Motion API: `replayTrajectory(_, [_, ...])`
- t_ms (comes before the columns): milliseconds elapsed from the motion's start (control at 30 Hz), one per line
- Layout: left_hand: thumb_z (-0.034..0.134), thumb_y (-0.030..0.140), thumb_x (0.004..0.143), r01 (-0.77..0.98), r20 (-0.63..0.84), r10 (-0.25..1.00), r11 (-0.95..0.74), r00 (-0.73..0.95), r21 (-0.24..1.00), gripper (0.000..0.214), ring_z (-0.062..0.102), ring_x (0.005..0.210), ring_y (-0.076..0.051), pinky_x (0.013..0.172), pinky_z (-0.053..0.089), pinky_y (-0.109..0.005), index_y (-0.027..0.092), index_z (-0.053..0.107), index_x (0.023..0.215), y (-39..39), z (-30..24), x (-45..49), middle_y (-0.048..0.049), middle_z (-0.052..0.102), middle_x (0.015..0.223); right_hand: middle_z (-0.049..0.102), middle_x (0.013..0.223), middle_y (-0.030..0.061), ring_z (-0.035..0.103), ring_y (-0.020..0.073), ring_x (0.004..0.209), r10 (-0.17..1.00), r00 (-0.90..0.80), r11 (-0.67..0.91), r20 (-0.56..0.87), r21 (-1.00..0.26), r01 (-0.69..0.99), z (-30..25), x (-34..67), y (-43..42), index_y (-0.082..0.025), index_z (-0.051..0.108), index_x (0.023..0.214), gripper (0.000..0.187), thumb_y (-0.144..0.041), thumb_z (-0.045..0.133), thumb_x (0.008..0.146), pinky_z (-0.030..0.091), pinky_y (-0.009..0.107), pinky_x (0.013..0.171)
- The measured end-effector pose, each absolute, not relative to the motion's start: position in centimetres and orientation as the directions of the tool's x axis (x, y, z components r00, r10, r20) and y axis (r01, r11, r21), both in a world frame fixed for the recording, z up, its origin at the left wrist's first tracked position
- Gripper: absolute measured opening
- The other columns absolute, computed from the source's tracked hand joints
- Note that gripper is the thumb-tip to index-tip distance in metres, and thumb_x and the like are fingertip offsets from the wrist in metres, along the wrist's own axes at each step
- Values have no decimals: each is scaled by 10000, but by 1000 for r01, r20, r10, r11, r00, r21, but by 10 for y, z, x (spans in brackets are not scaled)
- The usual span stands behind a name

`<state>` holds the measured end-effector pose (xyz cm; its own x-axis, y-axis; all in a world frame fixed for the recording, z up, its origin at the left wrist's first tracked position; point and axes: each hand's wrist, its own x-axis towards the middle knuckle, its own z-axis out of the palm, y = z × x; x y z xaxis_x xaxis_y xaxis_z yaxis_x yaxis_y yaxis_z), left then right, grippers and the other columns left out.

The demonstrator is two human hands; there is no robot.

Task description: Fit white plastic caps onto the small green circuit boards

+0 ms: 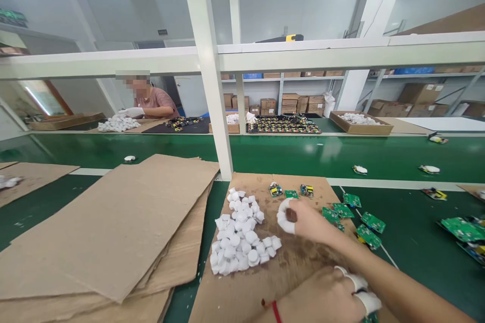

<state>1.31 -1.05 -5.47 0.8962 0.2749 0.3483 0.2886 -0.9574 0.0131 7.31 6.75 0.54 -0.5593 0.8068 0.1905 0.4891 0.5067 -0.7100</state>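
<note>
Head view. Right hand (308, 219) closed, thumb and forefinger in white finger cots (282, 222) pinching a small dark piece (291, 215), though it is poorly seen and may be something else. It sits above a cardboard sheet (227, 298) on the green conveyor table (417, 161), just beside a heap of white caps (237, 234). Left hand (318, 298) lies curled at the sheet's near edge, red cord (276, 311) at the wrist; cannot tell its grip. Green circuit boards (352, 200) lie right of the sheet. Beyond, a co-worker (151, 103) in white gloves sits at another white heap (119, 123).
</note>
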Motion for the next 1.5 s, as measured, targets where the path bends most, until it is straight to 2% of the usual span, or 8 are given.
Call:
replayTrajectory(133, [525, 301, 714, 428, 290, 468, -883, 835, 192, 326, 554, 764, -228, 736, 411, -304, 77, 566, 947, -10, -45, 8, -130, 626, 814, 651, 899, 73, 606, 184, 755, 877, -459, 204, 141, -975, 91, 17, 116, 53, -180, 544, 883, 171, -301, 560, 762, 470, 310, 711])
replayTrajectory(233, [533, 215, 639, 502, 251, 703, -670, 665, 547, 310, 553, 820, -264, 723, 429, -328, 108, 596, 923, -8, -25, 1, -149, 627, 868, 631, 925, 51, 581, 177, 775, 945, -297, 52, 134, -962, -269, 16, 146, 40, -210, 571, 1009, 295, -332, 621, 745, 458, 303, 738])
replayTrajectory(400, [562, 118, 553, -62, 12, 910, 15, 415, 998, 445, 564, 833, -196, 748, 432, -289, 148, 618, 993, 1, 5, -9, -77, 637, 936, 486, 676, -20, 440, 118, 583, 990, -75, 65, 117, -867, -495, 8, 175, 34, -225, 624, 907, 213, -383, 625, 764, 430, 234, 548])
replayTrajectory(500, [561, 131, 581, -512, -92, 913, 304, 397, 803, 389, 587, 745, -162, 735, 449, -289, 133, 641, 962, 9, 11, -14, -52, 658, 847, 420, 605, -33, 376, 103, 528, 995, -35, 67, 99, -852, -519, 2, 179, 34, -206, 636, 812, 206, -405, 637, 757, 389, 218, 477])
replayTrajectory(633, [537, 197, 726, -717, -90, 906, 385, 414, 581, 240, 630, 797, -208, 779, 482, -348, 91, 677, 889, 16, 13, -19, -90, 691, 840, 576, 723, 25, 492, 135, 613, 992, -82, 51, 96, -900, -434, -4, 179, 30, -187, 645, 865, 259, -424, 639, 760, 435, 260, 581])
replayTrajectory(967, [590, 95, 722, -663, -39, 882, 382, 469, 644, 196, 611, 919, -195, 870, 467, -343, 116, 682, 895, 12, 6, -15, -83, 688, 978, 653, 704, 39, 560, 146, 554, 987, -119, 71, 106, -962, -265, -11, 172, 27, -174, 623, 914, 339, -412, 706, 686, 468, 309, 604])
replayTrajectory(1233, [703, 223, 645, -628, -35, 848, 419, 528, 656, 158, 559, 1052, -249, 1005, 342, -446, 163, 700, 790, 6, 5, -15, -70, 692, 999, 587, 1211, 90, 536, 250, 1111, 949, -180, 253, 260, -966, -60, -17, 176, 28, -231, 654, 910, 217, -390, 649, 761, 430, 382, 916])
replayTrajectory(1500, [600, 174, 693, -668, 51, 786, 487, 616, 563, 249, 529, 1115, -284, 1040, 280, -486, 122, 684, 923, 6, 1, -15, -112, 655, 1096, 661, 1088, 88, 623, 243, 964, 935, -157, 332, 319, -941, 65, -17, 166, 21, -238, 647, 1058, 307, -412, 552, 824, 500, 394, 847])
